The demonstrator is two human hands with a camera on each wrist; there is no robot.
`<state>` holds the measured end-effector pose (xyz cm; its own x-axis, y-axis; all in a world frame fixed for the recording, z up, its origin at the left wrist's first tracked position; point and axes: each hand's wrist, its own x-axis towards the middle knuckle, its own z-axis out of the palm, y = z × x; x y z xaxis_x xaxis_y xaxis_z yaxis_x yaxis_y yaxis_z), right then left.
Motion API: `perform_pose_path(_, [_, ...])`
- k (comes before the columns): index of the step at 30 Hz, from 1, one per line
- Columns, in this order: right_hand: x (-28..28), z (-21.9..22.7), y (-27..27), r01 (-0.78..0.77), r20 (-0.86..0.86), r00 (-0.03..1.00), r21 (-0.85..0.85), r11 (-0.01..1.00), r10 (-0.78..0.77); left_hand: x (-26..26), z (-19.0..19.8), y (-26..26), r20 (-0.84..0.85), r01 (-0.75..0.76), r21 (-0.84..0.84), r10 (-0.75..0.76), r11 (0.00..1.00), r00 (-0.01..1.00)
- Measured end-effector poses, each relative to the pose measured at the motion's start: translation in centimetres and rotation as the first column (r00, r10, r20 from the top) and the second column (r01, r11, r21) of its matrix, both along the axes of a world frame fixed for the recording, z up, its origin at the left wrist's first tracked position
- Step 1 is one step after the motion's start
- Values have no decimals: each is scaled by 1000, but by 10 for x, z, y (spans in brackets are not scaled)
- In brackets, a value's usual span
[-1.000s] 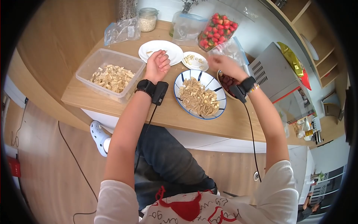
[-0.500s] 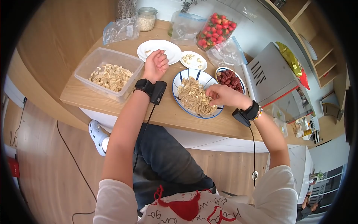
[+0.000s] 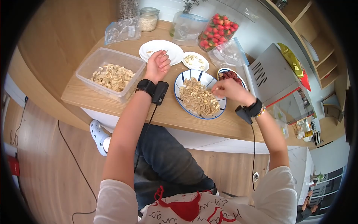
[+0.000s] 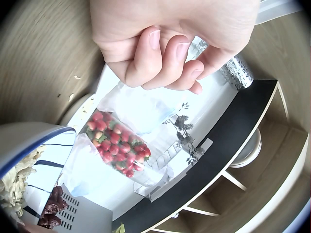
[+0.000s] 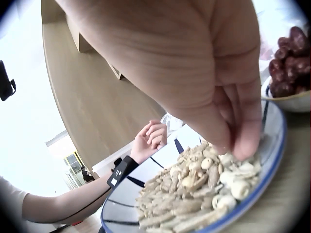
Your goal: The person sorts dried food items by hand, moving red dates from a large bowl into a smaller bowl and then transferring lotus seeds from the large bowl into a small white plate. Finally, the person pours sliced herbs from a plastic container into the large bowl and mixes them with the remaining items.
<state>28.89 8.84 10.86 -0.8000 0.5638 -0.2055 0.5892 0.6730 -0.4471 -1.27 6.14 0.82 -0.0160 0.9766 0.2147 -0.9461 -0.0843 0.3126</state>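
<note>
My right hand (image 3: pixel 234 92) is over the right side of a blue-rimmed bowl (image 3: pixel 180 79) heaped with pale dried root pieces (image 3: pixel 195 98). Thumb and fingertips pinch what looks like a small pale lotus seed, mostly covered by the fingers. More round lotus seeds (image 5: pixel 239 188) lie among the pieces just below the fingertips. My left hand (image 3: pixel 158 67) hangs in the air, fingers loosely curled and holding nothing. In the head view it overlaps a white plate (image 3: pixel 172 47). Beside that plate, a small white dish (image 3: pixel 188 66) holds several seeds.
At the left stands a clear plastic box (image 3: pixel 85 79) of sliced pale pieces. Dark red dates (image 3: pixel 230 76) fill a small bowl at the right, partly behind my right hand. Along the back are a glass jar (image 3: pixel 148 20), clear bags (image 3: pixel 186 28) and strawberries (image 3: pixel 218 31). A grey appliance (image 3: pixel 266 71) stands right.
My right hand came from beside the small dish down into the blue-rimmed bowl, then shifted slightly up and right with fingertips pinched. The left hand keeps its place.
</note>
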Motion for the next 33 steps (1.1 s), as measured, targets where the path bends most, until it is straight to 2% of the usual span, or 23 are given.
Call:
perform_pose_path(1, [-5,9,7,9,-26,1000,-42,999,-10,-1,0,-1,3,4,2,-4,1000,1000])
perform_pose_path(2, [-12,18,14,73,3,997,14,997,-73,-1,-1,-2,-1,-10,-7,10,1000,1000])
perform_pose_path(3, [-17,23,33,44,-87,995,-22,999,-46,-1,0,-2,-6,-21,-16,21,1000,1000])
perform_pose_path(4, [-26,35,36,113,-140,983,-47,992,-119,1,1,-2,-11,-30,-23,30,999,999])
perform_pose_path(6, [-42,41,55,109,-302,950,72,991,-83,2,1,-1,-17,-45,-44,44,998,999])
perform_pose_path(9, [-49,44,65,163,-272,953,87,983,-134,1,1,1,-15,-43,-33,43,999,999])
perform_pose_path(13, [-34,28,47,118,-120,988,206,972,-94,1,1,0,-1,-22,-11,22,1000,1000])
perform_pose_path(16, [-23,28,23,-12,27,1000,225,974,6,1,1,0,-16,-31,-25,30,999,999])
perform_pose_path(20, [-11,29,11,-4,36,999,123,992,0,-1,0,0,-7,-20,-6,19,1000,1000])
perform_pose_path(23, [-1,21,-1,-93,111,991,120,988,80,0,0,0,-1,-24,-13,24,1000,1000])
perform_pose_path(24, [0,15,0,-146,191,973,95,985,126,0,0,0,1,-23,-11,23,1000,1000])
perform_pose_path(29, [8,-9,-4,-211,98,974,79,974,203,1,2,-2,-8,-36,-25,35,999,999])
perform_pose_path(33, [1,-7,-17,-205,120,973,70,976,195,-1,0,0,-3,-32,-14,32,999,999])
